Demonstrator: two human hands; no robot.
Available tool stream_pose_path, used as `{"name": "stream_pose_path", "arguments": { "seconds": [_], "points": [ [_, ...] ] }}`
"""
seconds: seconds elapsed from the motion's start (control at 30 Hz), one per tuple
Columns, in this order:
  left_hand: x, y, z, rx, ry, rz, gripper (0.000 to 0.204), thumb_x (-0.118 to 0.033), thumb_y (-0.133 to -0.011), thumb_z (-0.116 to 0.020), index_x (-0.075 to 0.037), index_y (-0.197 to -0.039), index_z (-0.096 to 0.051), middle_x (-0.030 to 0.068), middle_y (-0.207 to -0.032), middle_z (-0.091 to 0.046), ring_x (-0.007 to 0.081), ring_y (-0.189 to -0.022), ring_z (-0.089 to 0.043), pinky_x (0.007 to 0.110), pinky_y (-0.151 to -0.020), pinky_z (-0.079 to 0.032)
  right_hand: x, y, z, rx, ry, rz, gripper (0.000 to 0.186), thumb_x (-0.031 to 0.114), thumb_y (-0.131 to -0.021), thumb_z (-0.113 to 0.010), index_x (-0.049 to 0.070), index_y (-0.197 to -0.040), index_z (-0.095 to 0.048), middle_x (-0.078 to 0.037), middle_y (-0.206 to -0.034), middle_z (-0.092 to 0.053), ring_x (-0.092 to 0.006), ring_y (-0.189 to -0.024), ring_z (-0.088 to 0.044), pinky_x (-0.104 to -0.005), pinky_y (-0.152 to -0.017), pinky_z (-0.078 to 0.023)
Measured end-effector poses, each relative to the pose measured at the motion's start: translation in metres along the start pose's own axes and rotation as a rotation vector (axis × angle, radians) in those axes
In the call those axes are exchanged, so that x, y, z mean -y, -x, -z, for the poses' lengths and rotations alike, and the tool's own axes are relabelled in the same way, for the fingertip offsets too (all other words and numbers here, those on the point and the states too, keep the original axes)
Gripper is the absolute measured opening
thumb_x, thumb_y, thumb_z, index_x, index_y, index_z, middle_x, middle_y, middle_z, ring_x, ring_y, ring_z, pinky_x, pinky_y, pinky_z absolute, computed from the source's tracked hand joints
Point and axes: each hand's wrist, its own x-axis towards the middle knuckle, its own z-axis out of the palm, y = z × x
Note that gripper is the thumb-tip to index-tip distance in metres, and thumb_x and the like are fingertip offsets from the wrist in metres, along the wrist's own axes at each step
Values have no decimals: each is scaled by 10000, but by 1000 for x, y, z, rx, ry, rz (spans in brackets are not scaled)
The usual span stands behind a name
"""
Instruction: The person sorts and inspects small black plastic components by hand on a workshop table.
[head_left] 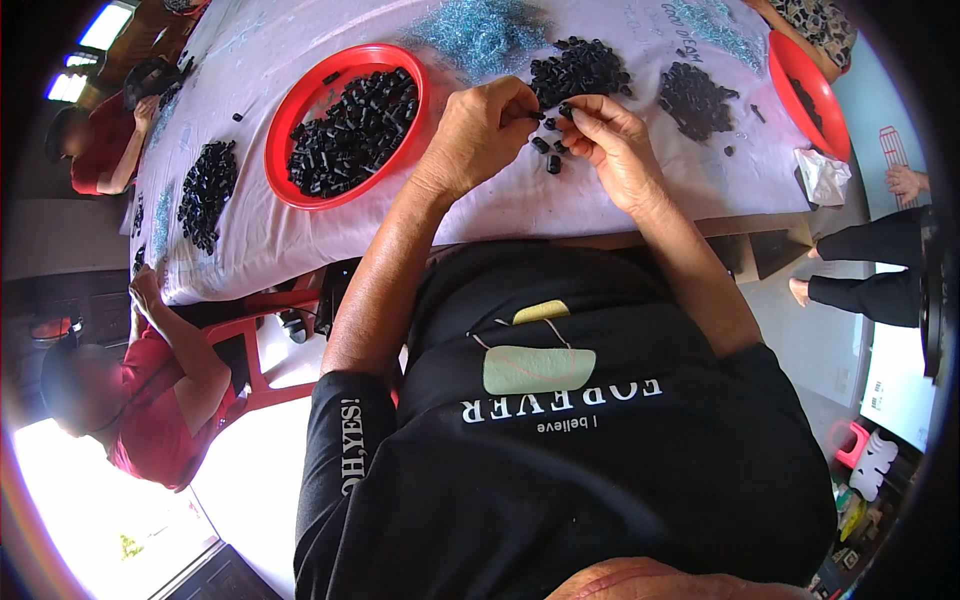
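Note:
Over the cloth-covered table (330, 240), my left hand (480, 135) pinches a small black plastic piece (535, 115) between thumb and fingertips. Close beside it, my right hand (615, 145) grips another small black cylindrical piece (566, 110). The two pieces are near each other, with a narrow gap between my hands. Several loose black cylinders (553, 164) lie on the cloth just below my fingertips. Behind my hands is a heap of black pieces (585, 72). A round red tray (270, 150) holding many black cylinders stands to the left.
Clear bluish small parts (480, 40) are heaped at the far side. More black pieces lie in piles at right (697, 100) and left (207, 195). A second red tray (835, 148) and white crumpled plastic (824, 178) sit at the right edge. Other people work around the table.

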Motion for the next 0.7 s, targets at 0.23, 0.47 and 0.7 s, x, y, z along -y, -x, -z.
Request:
{"name": "stream_pose_path", "arguments": {
  "seconds": [0.23, 0.47, 0.7],
  "points": [
    [-6, 1, -1, 3, -80, -27, 192, -27, -822, -683, 14, -1004, -638, 125, -855, -719, 160, -783, -703, 284, -721, -562, 3, 4, -8, 45, 167, 44, 169, 145, -953, -619, 42, -1085, -639, -41, -920, -704, -99, -783, -663, -226, -709, -532],
    [-7, 1, -2, -13, -60, -44, 187, -22, -857, -654, 14, -1040, -645, 128, -874, -723, 162, -799, -708, 287, -725, -566, 3, 5, -12, 34, 210, 70, 152, 117, -954, -616, 30, -1078, -636, -38, -896, -699, -93, -770, -665, -215, -697, -540],
    [-4, -1, -4, -13, -2, -12, 183, -40, -899, -628, 13, -1072, -654, 95, -877, -720, 127, -774, -686, 255, -711, -554, 4, 5, -12, 25, 207, 67, 149, 103, -956, -608, 26, -1080, -634, -38, -886, -696, -97, -771, -667, -217, -701, -540]
  ]
}}
